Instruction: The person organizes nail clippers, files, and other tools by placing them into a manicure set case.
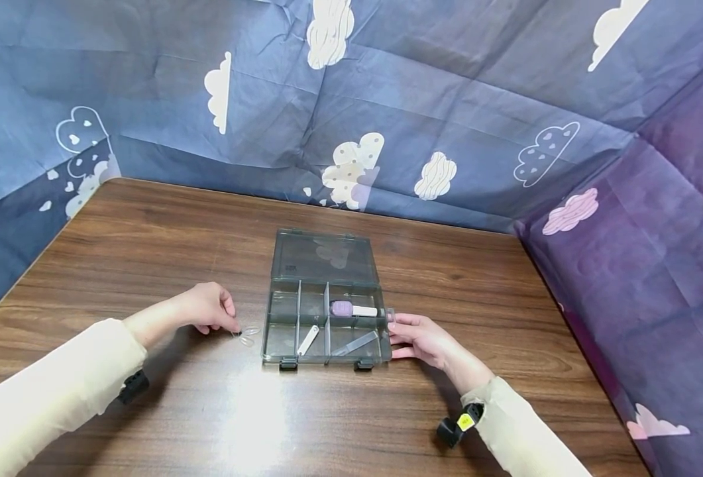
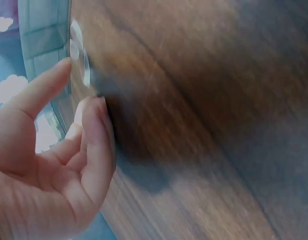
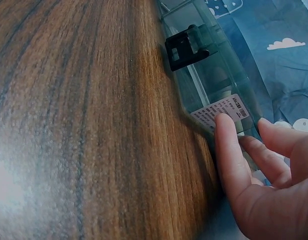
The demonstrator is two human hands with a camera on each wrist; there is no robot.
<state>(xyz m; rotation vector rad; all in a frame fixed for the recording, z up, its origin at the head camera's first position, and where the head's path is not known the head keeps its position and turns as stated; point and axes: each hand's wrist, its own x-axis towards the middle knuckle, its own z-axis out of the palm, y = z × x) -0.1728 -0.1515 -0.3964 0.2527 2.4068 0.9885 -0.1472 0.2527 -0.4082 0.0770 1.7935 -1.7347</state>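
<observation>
On the table, a green-tinted clear organizer box (image 1: 279, 341) lies with its lid (image 1: 325, 257) folded back. A purple nail polish bottle (image 1: 342, 309) with a white cap, a white nail clipper (image 1: 308, 340) and a flat grey strip (image 1: 356, 344) lie in its compartments. My left hand (image 1: 211, 308) is left of the box, its fingertips close by several clear oval pieces (image 2: 75, 49) like false nails. Thumb and forefinger stand apart in the left wrist view. My right hand (image 1: 424, 341) touches the box's right side with extended fingers, one against a printed label (image 3: 221, 111).
Two dark latches (image 1: 288, 363) sit on the box's front edge. The brown wooden table (image 1: 166, 218) is bordered by blue cloth (image 1: 268, 99) behind and purple-tinted cloth (image 1: 643, 252) to the right, both with cloud prints.
</observation>
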